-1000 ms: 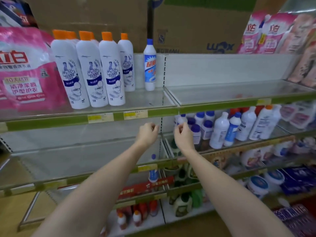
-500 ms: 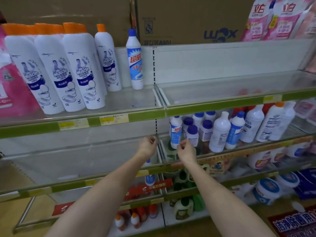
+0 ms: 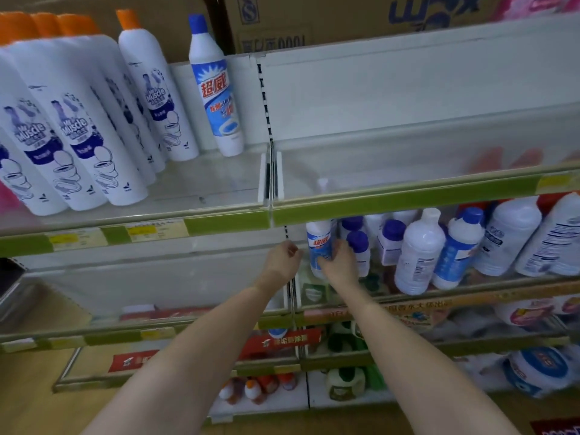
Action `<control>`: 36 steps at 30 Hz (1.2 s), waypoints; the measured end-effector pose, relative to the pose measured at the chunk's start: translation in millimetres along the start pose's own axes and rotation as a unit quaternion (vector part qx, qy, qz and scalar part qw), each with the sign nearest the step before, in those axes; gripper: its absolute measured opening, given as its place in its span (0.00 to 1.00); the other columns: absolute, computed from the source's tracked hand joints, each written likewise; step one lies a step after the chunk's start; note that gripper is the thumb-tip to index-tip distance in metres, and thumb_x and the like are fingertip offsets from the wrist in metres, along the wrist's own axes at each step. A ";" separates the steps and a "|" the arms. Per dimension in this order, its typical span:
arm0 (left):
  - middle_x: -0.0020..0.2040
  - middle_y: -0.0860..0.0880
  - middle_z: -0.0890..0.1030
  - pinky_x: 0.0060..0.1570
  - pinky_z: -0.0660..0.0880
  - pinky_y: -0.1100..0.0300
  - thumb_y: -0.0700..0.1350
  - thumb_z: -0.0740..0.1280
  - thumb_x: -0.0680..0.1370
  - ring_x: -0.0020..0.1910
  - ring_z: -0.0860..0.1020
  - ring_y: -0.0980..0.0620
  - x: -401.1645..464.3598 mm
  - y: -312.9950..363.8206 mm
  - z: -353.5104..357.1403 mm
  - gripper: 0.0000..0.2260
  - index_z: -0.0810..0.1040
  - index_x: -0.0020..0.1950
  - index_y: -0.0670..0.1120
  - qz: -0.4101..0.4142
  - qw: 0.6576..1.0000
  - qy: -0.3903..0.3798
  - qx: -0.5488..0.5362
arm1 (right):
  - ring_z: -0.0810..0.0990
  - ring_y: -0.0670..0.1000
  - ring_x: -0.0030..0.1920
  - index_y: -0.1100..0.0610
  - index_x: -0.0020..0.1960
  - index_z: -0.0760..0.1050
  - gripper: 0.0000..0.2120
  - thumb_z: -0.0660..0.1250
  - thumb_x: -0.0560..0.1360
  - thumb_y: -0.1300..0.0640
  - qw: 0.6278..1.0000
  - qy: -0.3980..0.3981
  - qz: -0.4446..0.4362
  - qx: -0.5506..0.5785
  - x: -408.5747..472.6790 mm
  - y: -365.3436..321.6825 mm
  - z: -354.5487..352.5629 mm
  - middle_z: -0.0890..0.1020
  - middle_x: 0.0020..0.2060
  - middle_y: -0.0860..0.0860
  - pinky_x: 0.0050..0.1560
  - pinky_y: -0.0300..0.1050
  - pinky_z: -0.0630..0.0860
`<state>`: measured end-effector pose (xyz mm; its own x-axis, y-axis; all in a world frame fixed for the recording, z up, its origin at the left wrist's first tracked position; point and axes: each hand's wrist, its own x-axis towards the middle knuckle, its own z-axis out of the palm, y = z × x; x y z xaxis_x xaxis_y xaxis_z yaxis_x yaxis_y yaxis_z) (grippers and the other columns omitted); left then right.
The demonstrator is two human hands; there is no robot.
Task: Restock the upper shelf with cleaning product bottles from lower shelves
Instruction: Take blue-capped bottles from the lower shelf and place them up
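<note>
My right hand [image 3: 340, 266] has its grip curled round the lower body of a white bottle with a blue label [image 3: 319, 246], fingers wrapped on its right side and the thumb side lying across its front, so the bottle sits pinched just above and left of my palm. The bottle stands upright, long axis vertical, its top hidden behind the green front strip of the upper shelf [image 3: 408, 200]; it is at the left end of the second shelf [image 3: 470, 293], just left of the blue-capped white bottles [image 3: 359, 246] crowded there. My left hand [image 3: 282, 262] is just beside it, on the other side of the shelf divider, fingers loosely curled in with nothing between them that I can see, the knuckles close to the slotted upright. On the upper shelf, left bay, one matching blue-capped bottle [image 3: 216, 89] stands upright near the divider, beside a row of orange-capped Mr Muscle bottles [image 3: 78, 130]. Cardboard boxes [image 3: 345, 20] sit on top.
</note>
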<state>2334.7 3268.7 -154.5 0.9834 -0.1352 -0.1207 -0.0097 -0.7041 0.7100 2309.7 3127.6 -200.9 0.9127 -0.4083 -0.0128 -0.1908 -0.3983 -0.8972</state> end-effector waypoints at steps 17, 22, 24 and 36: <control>0.58 0.50 0.77 0.49 0.74 0.58 0.57 0.72 0.76 0.53 0.77 0.50 -6.0 -18.7 -11.9 0.26 0.70 0.68 0.46 0.014 0.996 0.003 -0.086 | 0.78 0.52 0.57 0.56 0.65 0.69 0.30 0.79 0.70 0.50 0.997 -0.066 -0.024 -0.031 8.1 1.0 18.1 0.78 0.58 0.50 0.55 0.49 0.77; 0.56 0.53 0.76 0.50 0.74 0.60 0.50 0.76 0.74 0.56 0.77 0.51 -18.9 -25.3 -17.5 0.26 0.70 0.67 0.46 0.055 0.990 -0.004 -0.128 | 0.75 0.48 0.53 0.57 0.64 0.69 0.25 0.77 0.72 0.56 0.992 -0.123 -0.011 -0.016 -26.1 -14.7 34.9 0.77 0.54 0.49 0.52 0.44 0.72; 0.56 0.51 0.77 0.49 0.73 0.61 0.47 0.76 0.74 0.57 0.78 0.48 -24.1 -34.6 -24.4 0.24 0.70 0.65 0.44 0.056 0.989 0.004 -0.135 | 0.77 0.50 0.54 0.55 0.62 0.70 0.24 0.77 0.72 0.57 0.994 -0.113 -0.008 -0.011 -43.3 -21.9 45.7 0.79 0.54 0.49 0.53 0.46 0.74; 0.60 0.45 0.79 0.54 0.78 0.52 0.44 0.77 0.73 0.58 0.78 0.45 -77.8 -69.1 -73.2 0.26 0.71 0.68 0.45 -0.024 0.955 -0.020 -0.295 | 0.79 0.53 0.53 0.50 0.62 0.71 0.27 0.79 0.68 0.49 0.993 -0.104 0.027 -0.049 -121.6 -60.6 79.5 0.78 0.52 0.46 0.52 0.49 0.76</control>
<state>2272.1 3378.9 -143.4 0.9723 -0.1482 -0.1805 0.1500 -0.1958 0.9691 2239.0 3266.7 -180.1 0.9533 -0.2565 -0.1593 -0.2657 -0.4623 -0.8460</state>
